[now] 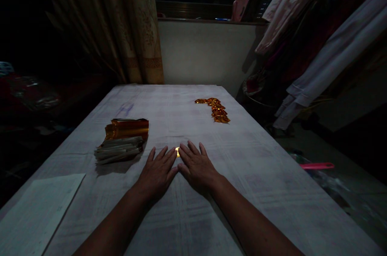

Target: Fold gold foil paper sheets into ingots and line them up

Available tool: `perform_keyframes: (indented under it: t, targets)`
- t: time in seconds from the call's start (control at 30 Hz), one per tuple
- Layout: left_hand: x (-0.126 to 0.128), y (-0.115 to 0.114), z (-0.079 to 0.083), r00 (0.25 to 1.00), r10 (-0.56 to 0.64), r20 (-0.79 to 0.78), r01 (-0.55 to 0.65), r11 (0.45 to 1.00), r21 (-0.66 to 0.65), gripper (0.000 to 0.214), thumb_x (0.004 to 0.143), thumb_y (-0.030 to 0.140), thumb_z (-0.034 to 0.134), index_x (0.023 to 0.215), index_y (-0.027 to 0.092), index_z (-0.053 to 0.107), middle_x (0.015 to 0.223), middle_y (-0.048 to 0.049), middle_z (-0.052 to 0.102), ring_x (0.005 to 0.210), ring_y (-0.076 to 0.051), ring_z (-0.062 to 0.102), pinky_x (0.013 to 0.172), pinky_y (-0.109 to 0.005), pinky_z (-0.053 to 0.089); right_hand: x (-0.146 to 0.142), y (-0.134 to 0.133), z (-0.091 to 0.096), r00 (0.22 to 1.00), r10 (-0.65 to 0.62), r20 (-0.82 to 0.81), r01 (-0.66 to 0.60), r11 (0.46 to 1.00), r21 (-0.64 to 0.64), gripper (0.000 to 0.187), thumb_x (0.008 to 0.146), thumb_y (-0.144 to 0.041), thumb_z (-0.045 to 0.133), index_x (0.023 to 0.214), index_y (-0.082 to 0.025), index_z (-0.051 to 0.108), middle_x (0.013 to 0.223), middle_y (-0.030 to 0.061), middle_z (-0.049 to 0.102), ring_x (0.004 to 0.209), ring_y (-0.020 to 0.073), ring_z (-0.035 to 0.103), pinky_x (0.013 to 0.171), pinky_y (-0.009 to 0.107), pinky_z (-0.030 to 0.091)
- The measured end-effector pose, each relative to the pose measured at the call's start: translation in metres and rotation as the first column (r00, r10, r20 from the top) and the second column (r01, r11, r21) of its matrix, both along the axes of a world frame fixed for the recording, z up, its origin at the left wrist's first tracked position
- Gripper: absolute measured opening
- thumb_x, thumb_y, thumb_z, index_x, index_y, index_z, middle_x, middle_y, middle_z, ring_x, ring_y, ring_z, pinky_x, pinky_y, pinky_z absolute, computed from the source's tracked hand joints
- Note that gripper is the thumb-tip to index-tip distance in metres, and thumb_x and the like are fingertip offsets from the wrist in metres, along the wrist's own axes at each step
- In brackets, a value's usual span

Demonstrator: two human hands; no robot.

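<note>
A small piece of shiny gold foil paper point(177, 152) lies on the table between my hands, partly covered by my fingers. My left hand point(159, 169) rests flat with its fingers spread, the fingertips touching the foil's left side. On the other side my right hand point(196, 163) is also flat and spread, its index finger and thumb beside the foil. Left of my hands sits a thick stack of foil-backed paper sheets point(121, 149), with curled gold sheets point(128, 129) behind it. Farther back on the right, several folded gold foil pieces point(218, 110) form a bent row.
A pale checked cloth covers the table point(250, 159). A white sheet point(39, 207) lies at the front left. Behind stand a curtain point(136, 26) and a sill with a pink cup point(240, 9). Clothes point(326, 54) hang at the right, above a pink handle point(317, 165).
</note>
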State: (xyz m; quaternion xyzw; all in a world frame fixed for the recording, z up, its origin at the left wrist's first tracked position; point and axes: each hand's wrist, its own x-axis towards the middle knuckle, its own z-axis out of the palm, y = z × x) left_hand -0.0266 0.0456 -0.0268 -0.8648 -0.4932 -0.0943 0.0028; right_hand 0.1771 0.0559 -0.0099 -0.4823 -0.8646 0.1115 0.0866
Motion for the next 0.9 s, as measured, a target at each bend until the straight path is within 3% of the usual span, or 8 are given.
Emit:
perform_keyframes:
  t: [0.27, 0.6, 0.9]
  targets:
    - [-0.002, 0.002, 0.000, 1.000, 0.004, 0.022, -0.004, 1.000, -0.007, 0.050, 0.103, 0.039, 0.042, 0.151, 0.026, 0.045, 0.155, -0.0070, 0.049, 0.147, -0.031, 0.039, 0.122, -0.062, 0.016, 0.019, 0.005, 0.007, 0.975, -0.212, 0.068, 0.216, 0.974, -0.064, 0.055, 0.104, -0.044, 0.041, 0.154, -0.022, 0.042, 0.164, 0.0079, 0.032, 0.154, 0.0347, 0.017, 0.121, 0.066, 0.010]
    - [-0.001, 0.002, 0.000, 0.997, 0.001, 0.080, -0.002, 1.000, 0.015, 0.048, 0.103, 0.036, 0.044, 0.149, 0.026, 0.048, 0.152, -0.0078, 0.053, 0.145, -0.029, 0.041, 0.122, -0.060, 0.018, 0.025, 0.011, -0.006, 0.966, -0.236, -0.107, 0.239, 0.971, 0.020, 0.042, 0.094, -0.035, 0.059, 0.134, -0.023, 0.061, 0.154, 0.0123, 0.049, 0.149, 0.0321, 0.032, 0.119, 0.058, 0.019]
    - [0.000, 0.002, -0.001, 0.994, 0.001, 0.110, -0.011, 0.996, 0.092, 0.043, 0.101, 0.035, 0.046, 0.142, 0.024, 0.055, 0.150, -0.0114, 0.054, 0.142, -0.031, 0.045, 0.119, -0.059, 0.026, 0.026, 0.017, -0.014, 0.938, -0.254, -0.234, 0.265, 0.964, 0.016, 0.016, 0.090, -0.028, 0.066, 0.104, -0.023, 0.070, 0.144, 0.0108, 0.059, 0.144, 0.0313, 0.040, 0.117, 0.057, 0.024]
